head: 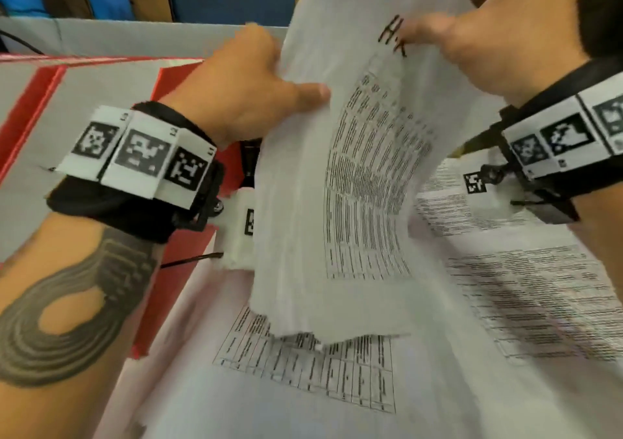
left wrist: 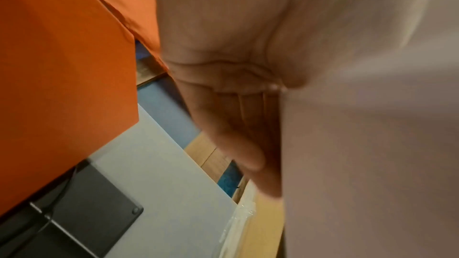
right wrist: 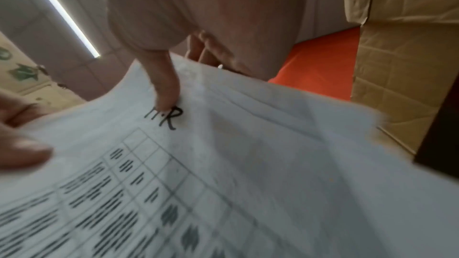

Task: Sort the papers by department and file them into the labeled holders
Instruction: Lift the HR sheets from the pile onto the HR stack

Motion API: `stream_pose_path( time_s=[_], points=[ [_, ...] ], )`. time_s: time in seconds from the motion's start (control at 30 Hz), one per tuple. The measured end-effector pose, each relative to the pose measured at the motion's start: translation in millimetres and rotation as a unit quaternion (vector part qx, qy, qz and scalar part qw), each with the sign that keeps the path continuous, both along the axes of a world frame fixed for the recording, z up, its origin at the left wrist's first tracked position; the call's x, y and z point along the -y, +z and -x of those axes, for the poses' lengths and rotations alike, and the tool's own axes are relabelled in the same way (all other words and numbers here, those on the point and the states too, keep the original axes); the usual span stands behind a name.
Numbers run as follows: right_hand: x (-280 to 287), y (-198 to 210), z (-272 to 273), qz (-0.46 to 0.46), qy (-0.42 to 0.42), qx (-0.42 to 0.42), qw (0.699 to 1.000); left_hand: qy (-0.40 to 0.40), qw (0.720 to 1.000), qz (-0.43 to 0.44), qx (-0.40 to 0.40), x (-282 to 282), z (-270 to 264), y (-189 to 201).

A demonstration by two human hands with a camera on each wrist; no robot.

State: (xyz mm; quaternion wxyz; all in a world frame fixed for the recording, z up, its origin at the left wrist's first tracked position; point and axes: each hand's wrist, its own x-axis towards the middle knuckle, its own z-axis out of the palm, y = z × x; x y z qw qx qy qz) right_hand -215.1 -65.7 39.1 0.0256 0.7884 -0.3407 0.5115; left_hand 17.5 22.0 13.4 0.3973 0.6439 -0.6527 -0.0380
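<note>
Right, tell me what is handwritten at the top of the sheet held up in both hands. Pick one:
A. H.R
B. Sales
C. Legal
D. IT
A: the black handwritten letters H.R sit at the top of the lifted sheet, just under the right hand's thumb, above the printed table; the left hand holds the sheet's other edge.
</note>
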Motion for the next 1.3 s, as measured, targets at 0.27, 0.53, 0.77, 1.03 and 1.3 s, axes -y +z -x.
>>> stream_pose_path(
  time_s=[0.27, 0.53, 0.77, 1.03, 1.3],
  points=[
    [14, -34, 29, -0.284, 0.225, 0.329, 0.872, -0.062, 0.954, 0.221, -0.193, -2, -17, 1],
    [-8, -69, -5, -0.26, 0.142, 0.296, 0.908, -0.066, 0.96, 0.186, -0.199, 9, 6, -18],
    [-10, -81, -10, -0.257, 0.144, 0.3, 0.907, -0.02, 0.919, 0.149, -0.364, 15, 8, -56],
    [-5, -73, -14, -0.274, 0.167, 0.299, 0.899, -0.061, 0.908, 0.148, -0.388, 20, 0, -53],
    [1, -55, -21, -0.282, 0.159, 0.287, 0.902, -0.067, 0.904, 0.154, -0.394, 21, 5, -43]
  ],
)
